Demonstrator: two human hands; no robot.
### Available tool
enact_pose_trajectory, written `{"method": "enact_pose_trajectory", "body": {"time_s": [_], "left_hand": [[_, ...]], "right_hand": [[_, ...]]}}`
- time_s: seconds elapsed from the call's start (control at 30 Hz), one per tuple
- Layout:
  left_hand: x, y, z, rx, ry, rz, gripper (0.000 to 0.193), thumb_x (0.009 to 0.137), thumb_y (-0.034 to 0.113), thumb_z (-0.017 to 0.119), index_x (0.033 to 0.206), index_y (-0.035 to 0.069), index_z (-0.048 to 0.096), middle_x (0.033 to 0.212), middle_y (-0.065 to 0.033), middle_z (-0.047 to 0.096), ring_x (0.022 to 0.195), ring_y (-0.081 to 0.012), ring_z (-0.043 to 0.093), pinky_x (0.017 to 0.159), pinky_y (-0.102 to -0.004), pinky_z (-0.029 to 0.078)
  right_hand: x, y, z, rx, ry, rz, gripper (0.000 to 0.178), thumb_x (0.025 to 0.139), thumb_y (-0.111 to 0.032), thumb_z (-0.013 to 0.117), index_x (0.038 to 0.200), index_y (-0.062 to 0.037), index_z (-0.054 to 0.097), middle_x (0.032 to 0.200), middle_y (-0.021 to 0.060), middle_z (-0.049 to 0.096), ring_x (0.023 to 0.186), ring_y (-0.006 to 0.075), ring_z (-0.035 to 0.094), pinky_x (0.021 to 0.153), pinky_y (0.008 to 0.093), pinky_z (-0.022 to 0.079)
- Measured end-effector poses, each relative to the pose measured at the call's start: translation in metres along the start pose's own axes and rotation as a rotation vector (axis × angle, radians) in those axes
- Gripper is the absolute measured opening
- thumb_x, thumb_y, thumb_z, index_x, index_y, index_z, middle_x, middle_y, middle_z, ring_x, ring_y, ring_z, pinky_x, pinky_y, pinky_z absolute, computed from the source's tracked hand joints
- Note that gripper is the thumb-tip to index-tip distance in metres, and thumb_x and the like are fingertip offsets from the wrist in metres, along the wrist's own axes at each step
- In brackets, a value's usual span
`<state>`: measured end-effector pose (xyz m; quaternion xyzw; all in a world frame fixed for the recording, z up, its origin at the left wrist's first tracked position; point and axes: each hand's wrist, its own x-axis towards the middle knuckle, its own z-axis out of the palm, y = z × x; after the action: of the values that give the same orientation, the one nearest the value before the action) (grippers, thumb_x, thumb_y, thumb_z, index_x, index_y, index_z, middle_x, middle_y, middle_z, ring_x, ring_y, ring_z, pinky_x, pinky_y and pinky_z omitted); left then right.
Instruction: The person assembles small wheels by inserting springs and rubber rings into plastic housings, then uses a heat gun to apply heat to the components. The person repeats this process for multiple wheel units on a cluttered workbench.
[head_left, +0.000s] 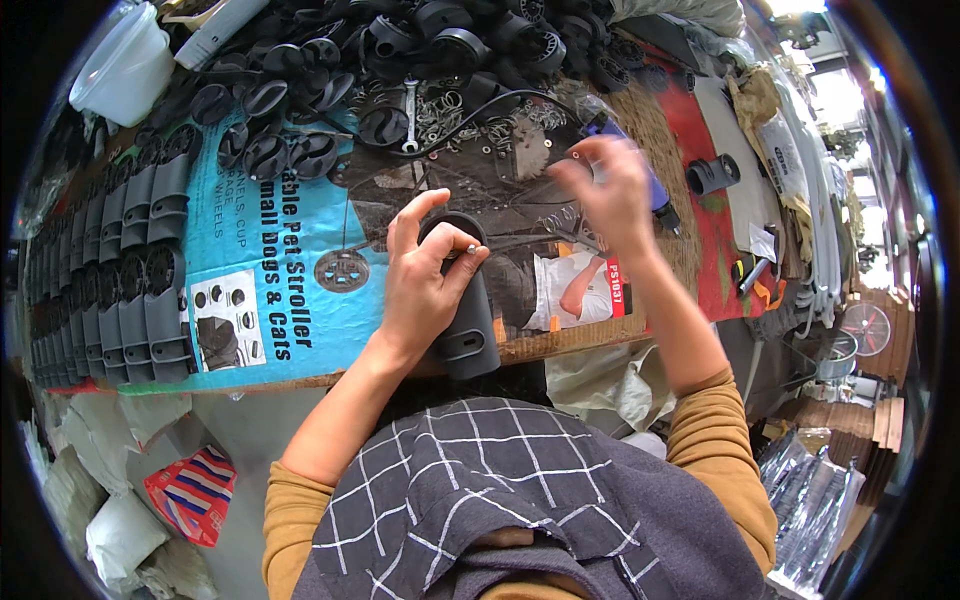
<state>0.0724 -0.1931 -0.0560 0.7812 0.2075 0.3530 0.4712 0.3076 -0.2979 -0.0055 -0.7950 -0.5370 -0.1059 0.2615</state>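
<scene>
Two hands at work, mid-frame. Left hand (425, 290) wraps a dark grey moulded plastic housing (468, 325), long and rounded at the top, fingers curled around its upper end, thumb pressing on the top edge. Housing stands roughly upright at the near edge of the surface (300, 375), centre of frame, lower end overhanging toward the person's checked grey apron (480, 480).

Right hand (605, 190) is up and right of the housing, clear of it, blurred by motion. Fingers look bunched, as if pinching something small, but I cannot tell what, or whether it holds anything.

Surface is covered by a flattened blue printed cardboard sheet (265, 260). Left side of frame: rows of matching grey plastic housings (150, 290) lined up. Top centre: pile of black plastic wheels (470, 40), with loose small metal rings and washers (450, 110) and a silver spanner (410, 115) just below it. White plastic tub (125, 65) upper left. Blue-handled tool (650, 185) partly hidden behind the right hand. Single black plastic part (712, 175) on red mat, right.
</scene>
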Motion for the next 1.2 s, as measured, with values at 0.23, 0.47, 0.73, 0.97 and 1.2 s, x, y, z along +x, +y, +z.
{"method": "enact_pose_trajectory", "body": {"time_s": [0.23, 0.47, 0.73, 0.97, 1.2], "left_hand": [[0.0, -0.003, 0.002, 0.0, 0.014, 0.005, 0.012, 0.079, 0.013, 0.078, 0.083, 0.006, 0.068, 0.135, -0.0138, 0.048, 0.122, -0.0302, 0.047, 0.101, -0.0396, 0.038], [-0.001, -0.006, 0.004, -0.044, 0.039, -0.005, 0.015, 0.077, 0.016, 0.079, 0.083, 0.008, 0.068, 0.132, -0.014, 0.049, 0.12, -0.0344, 0.045, 0.099, -0.043, 0.038], [0.0, -0.004, 0.004, -0.071, 0.061, 0.003, 0.015, 0.076, 0.014, 0.078, 0.082, 0.008, 0.067, 0.129, -0.0124, 0.052, 0.118, -0.0348, 0.046, 0.098, -0.0434, 0.039], [0.0, -0.002, 0.003, -0.033, 0.059, 0.023, 0.015, 0.075, 0.013, 0.078, 0.082, 0.008, 0.067, 0.129, -0.0121, 0.052, 0.118, -0.0349, 0.046, 0.098, -0.044, 0.039], [0.001, -0.001, 0.002, -0.014, 0.067, 0.045, 0.016, 0.074, 0.012, 0.079, 0.082, 0.008, 0.066, 0.128, -0.012, 0.052, 0.118, -0.0349, 0.046, 0.098, -0.0442, 0.039]], "right_hand": [[0.011, 0.094, -0.024, -0.122, -0.222, 0.438, 0.061, 0.071, -0.022, 0.074, 0.123, -0.0039, 0.047, 0.112, 0.02, 0.061, 0.104, 0.036, 0.061, 0.09, 0.0421, 0.047], [-0.024, -0.044, -0.045, 1.029, 0.219, 0.358, 0.062, 0.076, -0.005, 0.071, 0.123, -0.0057, 0.03, 0.101, 0.008, 0.054, 0.091, 0.0162, 0.06, 0.083, 0.0327, 0.05], [-0.005, -0.098, -0.041, 1.622, 0.258, 0.206, 0.046, 0.087, -0.039, 0.065, 0.116, -0.0106, 0.044, 0.086, 0.0137, 0.057, 0.073, 0.0262, 0.059, 0.075, 0.0437, 0.049], [0.008, -0.124, -0.042, 1.397, 0.074, 0.098, 0.059, 0.084, -0.061, 0.055, 0.115, -0.0115, 0.049, 0.087, 0.0113, 0.058, 0.074, 0.0239, 0.057, 0.074, 0.0407, 0.044], [0.007, -0.124, -0.039, 1.498, 0.119, 0.136, 0.067, 0.08, -0.066, 0.055, 0.101, -0.0024, 0.054, 0.087, 0.0102, 0.058, 0.075, 0.0227, 0.057, 0.075, 0.0392, 0.043]]}}
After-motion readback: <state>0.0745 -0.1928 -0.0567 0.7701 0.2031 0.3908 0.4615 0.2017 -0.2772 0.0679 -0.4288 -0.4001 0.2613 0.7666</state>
